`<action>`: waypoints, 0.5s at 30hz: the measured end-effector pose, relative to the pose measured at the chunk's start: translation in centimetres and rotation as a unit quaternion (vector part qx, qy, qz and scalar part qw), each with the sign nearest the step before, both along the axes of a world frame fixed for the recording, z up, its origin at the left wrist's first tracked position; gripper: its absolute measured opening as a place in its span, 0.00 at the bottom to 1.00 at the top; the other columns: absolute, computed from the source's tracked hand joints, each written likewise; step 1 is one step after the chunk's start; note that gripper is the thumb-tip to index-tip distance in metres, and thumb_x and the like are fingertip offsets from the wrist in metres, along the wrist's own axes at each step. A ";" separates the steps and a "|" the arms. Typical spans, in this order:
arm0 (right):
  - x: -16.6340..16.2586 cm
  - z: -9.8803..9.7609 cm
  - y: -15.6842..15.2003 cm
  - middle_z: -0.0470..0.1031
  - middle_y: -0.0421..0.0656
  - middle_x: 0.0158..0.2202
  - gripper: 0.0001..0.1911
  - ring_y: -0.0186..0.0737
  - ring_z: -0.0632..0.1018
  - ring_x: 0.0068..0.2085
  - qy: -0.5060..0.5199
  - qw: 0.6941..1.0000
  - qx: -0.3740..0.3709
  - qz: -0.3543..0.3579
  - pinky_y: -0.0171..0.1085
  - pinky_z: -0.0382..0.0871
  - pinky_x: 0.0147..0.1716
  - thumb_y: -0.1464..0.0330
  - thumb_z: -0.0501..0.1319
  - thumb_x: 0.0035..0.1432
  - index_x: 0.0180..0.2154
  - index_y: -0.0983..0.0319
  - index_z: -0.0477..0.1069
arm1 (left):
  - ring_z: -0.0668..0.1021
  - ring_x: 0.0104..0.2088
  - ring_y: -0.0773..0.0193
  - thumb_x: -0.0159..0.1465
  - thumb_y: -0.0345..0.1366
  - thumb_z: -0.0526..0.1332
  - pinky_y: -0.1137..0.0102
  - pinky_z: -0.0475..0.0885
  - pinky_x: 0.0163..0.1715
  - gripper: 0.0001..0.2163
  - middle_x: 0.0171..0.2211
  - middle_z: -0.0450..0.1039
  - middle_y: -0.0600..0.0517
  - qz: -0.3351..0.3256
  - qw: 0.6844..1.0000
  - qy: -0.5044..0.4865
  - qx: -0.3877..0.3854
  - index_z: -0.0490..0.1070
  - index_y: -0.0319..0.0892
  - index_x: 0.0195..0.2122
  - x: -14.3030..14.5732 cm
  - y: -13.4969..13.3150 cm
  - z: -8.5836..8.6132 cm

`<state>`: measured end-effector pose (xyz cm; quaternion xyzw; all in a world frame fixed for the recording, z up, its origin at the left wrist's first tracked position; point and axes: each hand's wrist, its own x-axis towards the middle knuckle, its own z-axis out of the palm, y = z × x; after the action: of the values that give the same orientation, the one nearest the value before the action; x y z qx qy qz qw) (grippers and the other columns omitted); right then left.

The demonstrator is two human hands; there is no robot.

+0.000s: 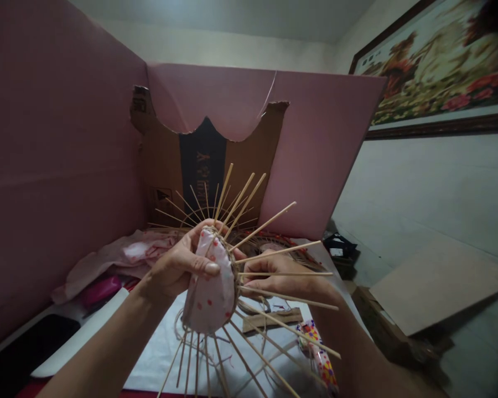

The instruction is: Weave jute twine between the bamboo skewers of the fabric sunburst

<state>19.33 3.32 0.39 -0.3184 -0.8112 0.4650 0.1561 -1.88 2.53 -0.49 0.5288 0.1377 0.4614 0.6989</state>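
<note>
My left hand [178, 268] grips a round basket base [209, 287] covered in white cloth with red dots, thumb pressed on the cloth. Thin wooden spokes [274, 254] stick out from its rim in all directions. Behind the spokes, my right hand [282, 276] has its fingers curled among them at the rim; what they pinch is hidden. A thin cane strand [182, 331] hangs loose below the base.
Pink board walls [66, 166] and a torn cardboard panel [203, 160] enclose the table on the left and back. Pink cloth [120, 254], a wooden block [274, 320], a colourful wrapped roll [319, 354] and a woven ring [274, 243] lie on the white sheet.
</note>
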 end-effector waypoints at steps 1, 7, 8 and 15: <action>0.0 -0.1 0.1 0.56 0.33 0.20 0.15 0.27 0.57 0.23 0.001 1.000 0.014 0.002 0.30 0.49 0.21 0.66 0.61 0.53 0.20 0.63 0.60 | 0.80 0.30 0.61 0.43 0.23 0.69 0.71 0.75 0.29 0.25 0.34 0.79 0.50 0.003 1.000 0.002 0.000 0.67 0.46 0.41 0.1 0.0 0.0; 0.4 -0.3 0.8 0.57 0.33 0.19 0.17 0.28 0.58 0.21 0.007 0.997 0.083 -0.010 0.31 0.49 0.20 0.61 0.62 0.54 0.21 0.63 0.62 | 0.79 0.28 0.64 0.42 0.23 0.70 0.75 0.74 0.27 0.25 0.30 0.77 0.53 0.021 1.000 0.005 -0.003 0.68 0.46 0.41 0.2 0.2 -0.3; 0.5 -0.3 0.8 0.58 0.34 0.19 0.17 0.28 0.58 0.22 0.002 0.996 0.082 -0.025 0.31 0.49 0.20 0.59 0.62 0.54 0.21 0.63 0.62 | 0.79 0.29 0.64 0.42 0.23 0.70 0.75 0.74 0.28 0.25 0.30 0.77 0.54 0.023 1.000 0.006 -0.003 0.68 0.46 0.41 0.1 0.3 -0.4; 0.9 -0.2 1.1 0.63 0.37 0.23 0.15 0.30 0.61 0.24 -0.009 0.991 0.111 -0.069 0.31 0.54 0.22 0.60 0.61 0.55 0.25 0.65 0.69 | 0.79 0.29 0.63 0.42 0.23 0.69 0.73 0.74 0.29 0.28 0.33 0.78 0.49 -0.002 1.000 0.015 -0.019 0.70 0.43 0.46 0.3 0.4 -0.2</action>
<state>20.19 4.46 0.21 -0.3589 -0.8350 0.3575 0.2148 -1.54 2.89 -0.72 0.5221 0.1557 0.4494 0.7079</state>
